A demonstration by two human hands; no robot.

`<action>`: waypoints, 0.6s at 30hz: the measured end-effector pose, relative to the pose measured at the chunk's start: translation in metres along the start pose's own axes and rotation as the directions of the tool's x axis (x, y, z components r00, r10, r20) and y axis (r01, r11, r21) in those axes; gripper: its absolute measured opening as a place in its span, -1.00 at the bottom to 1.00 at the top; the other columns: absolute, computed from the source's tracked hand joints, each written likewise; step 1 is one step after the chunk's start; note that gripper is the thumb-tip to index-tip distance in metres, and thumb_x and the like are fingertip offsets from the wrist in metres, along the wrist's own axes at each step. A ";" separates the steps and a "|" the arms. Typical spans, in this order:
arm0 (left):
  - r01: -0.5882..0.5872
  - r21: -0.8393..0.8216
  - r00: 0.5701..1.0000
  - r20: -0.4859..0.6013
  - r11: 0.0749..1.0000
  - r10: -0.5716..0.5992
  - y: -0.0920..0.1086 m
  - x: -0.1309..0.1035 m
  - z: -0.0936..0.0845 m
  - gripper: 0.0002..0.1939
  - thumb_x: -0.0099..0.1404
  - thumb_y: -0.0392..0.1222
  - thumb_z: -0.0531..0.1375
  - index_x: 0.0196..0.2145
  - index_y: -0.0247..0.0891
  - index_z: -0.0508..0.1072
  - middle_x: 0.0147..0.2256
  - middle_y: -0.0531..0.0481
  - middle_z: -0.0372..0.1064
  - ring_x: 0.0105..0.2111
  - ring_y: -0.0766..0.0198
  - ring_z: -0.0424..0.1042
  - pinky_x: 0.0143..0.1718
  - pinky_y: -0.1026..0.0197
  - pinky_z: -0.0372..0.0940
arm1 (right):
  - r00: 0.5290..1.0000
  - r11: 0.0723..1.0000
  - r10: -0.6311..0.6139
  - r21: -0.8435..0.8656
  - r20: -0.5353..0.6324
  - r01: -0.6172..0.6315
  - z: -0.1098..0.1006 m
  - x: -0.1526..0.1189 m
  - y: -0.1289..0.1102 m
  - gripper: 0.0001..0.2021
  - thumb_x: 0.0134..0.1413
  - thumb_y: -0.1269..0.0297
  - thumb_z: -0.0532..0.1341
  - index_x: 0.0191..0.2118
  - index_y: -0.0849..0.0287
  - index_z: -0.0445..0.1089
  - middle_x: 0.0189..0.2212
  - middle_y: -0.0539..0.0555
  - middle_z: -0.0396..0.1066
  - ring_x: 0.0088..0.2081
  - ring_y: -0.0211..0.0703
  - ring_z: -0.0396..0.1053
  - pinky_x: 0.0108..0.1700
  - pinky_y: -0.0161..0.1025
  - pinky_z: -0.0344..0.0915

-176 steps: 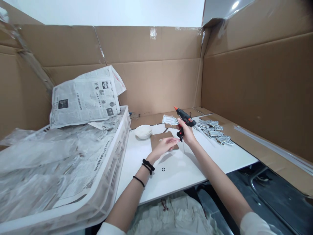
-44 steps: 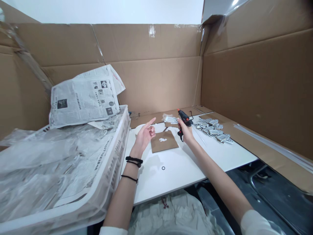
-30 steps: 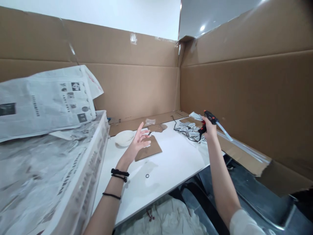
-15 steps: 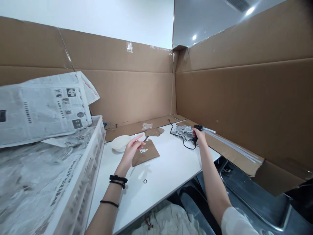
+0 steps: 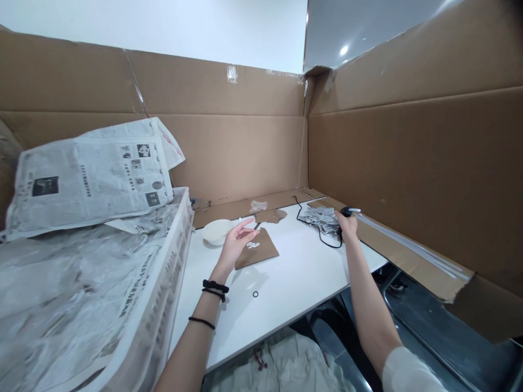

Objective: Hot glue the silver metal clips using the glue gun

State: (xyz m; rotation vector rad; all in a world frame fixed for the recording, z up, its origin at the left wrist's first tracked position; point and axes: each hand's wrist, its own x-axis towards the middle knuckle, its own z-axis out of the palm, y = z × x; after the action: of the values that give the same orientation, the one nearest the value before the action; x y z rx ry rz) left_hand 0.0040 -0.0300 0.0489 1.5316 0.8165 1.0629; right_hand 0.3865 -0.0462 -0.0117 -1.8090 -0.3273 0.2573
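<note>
Now, glue gun: at the right of the white table [image 5: 294,283], the glue gun [image 5: 346,211] is beside the silvery pieces; its nozzle is hidden, and a pale stick juts from its right end.
Right hand: the right hand [image 5: 347,226] seems to have its fingers wrapped around the gun's grip, though they are partly covered; the thumb side faces the pile.
What has shifted: the gun was near the middle of the table moments ago, its orange nozzle in plain sight, and is now over by the pile, the view having swung right too. As I judge it, the gun is out of use over the cardboard for this moment.
Silvery pieces: the silvery pieces [image 5: 321,216] lie heaped just left of the right hand; whether it touches one I cannot tell.
Cord: a black cord [image 5: 322,240] loops around the heap's near side.
Left hand: the left hand [image 5: 237,241] hovers between bowl and cardboard, fingers loosely extended, seemingly holding nothing.
Cardboard square: the brown cardboard square [image 5: 263,255] lies just beside that hand, bearing a small white shape [image 5: 253,245].
Bowl: a pale bowl [image 5: 208,237] stands behind the left hand.
Ring: a dark ring [image 5: 255,294] lies nearer the table's front edge.
Crate: far left, a white crate [image 5: 157,296] holds plastic-wrapped contents, with newspaper [image 5: 98,179] over its back.
</note>
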 end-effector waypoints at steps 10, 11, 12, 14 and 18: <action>-0.047 0.063 0.999 0.012 0.997 0.047 -0.008 0.001 0.000 -0.38 0.08 -0.15 0.29 0.10 -0.28 0.33 -0.32 -0.01 0.42 -0.25 0.27 0.41 -0.12 0.20 0.28 | 0.929 0.919 -0.345 0.251 0.134 0.305 0.015 -0.093 -0.053 -0.60 -0.12 -0.02 0.22 -0.26 0.23 0.39 -0.55 0.01 0.25 -0.49 -0.19 0.18 -0.42 -0.25 0.15; -0.056 0.071 0.998 0.015 0.996 0.055 -0.009 0.001 0.000 -0.39 0.09 -0.14 0.28 0.10 -0.28 0.32 -0.32 -0.01 0.43 -0.25 0.26 0.41 -0.11 0.19 0.28 | 0.915 0.925 -0.332 0.269 0.229 0.268 0.022 -0.108 -0.060 -0.57 -0.14 -0.06 0.22 -0.28 0.23 0.39 -0.59 -0.01 0.20 -0.53 -0.22 0.14 -0.46 -0.26 0.11; -0.066 0.079 0.998 0.014 0.995 0.066 -0.009 0.001 0.000 -0.41 0.10 -0.13 0.27 0.10 -0.28 0.33 -0.31 -0.02 0.43 -0.24 0.26 0.41 -0.10 0.18 0.28 | 0.876 0.934 -0.321 0.275 0.360 0.230 0.031 -0.122 -0.066 -0.54 -0.16 -0.10 0.23 -0.29 0.24 0.39 -0.62 -0.03 0.16 -0.55 -0.23 0.12 -0.49 -0.27 0.08; -0.096 0.089 0.995 -0.001 0.991 0.096 -0.009 0.002 0.001 -0.43 0.13 -0.12 0.24 0.10 -0.29 0.33 -0.31 -0.04 0.44 -0.23 0.25 0.41 -0.10 0.17 0.28 | 0.769 0.921 -0.361 0.332 0.529 0.204 0.051 -0.147 -0.075 -0.54 -0.20 -0.10 0.24 -0.32 0.23 0.39 -0.62 -0.04 0.16 -0.55 -0.26 0.10 -0.50 -0.29 0.05; -0.161 0.062 0.985 -0.059 0.985 0.165 -0.012 0.004 -0.001 -0.40 0.18 -0.14 0.20 0.17 -0.30 0.26 -0.34 -0.04 0.43 -0.28 0.28 0.38 -0.17 0.23 0.26 | 0.665 0.888 -0.431 0.416 0.610 0.195 0.094 -0.176 -0.074 -0.62 -0.18 -0.02 0.22 -0.36 0.22 0.38 -0.55 -0.01 0.24 -0.52 -0.28 0.13 -0.48 -0.31 0.08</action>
State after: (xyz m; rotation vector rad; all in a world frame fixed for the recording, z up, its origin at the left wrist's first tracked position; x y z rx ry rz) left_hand 0.0047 -0.0237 0.0375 1.6414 0.7807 1.2227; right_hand 0.1828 -0.0056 0.0360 -1.2357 -1.0700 0.7024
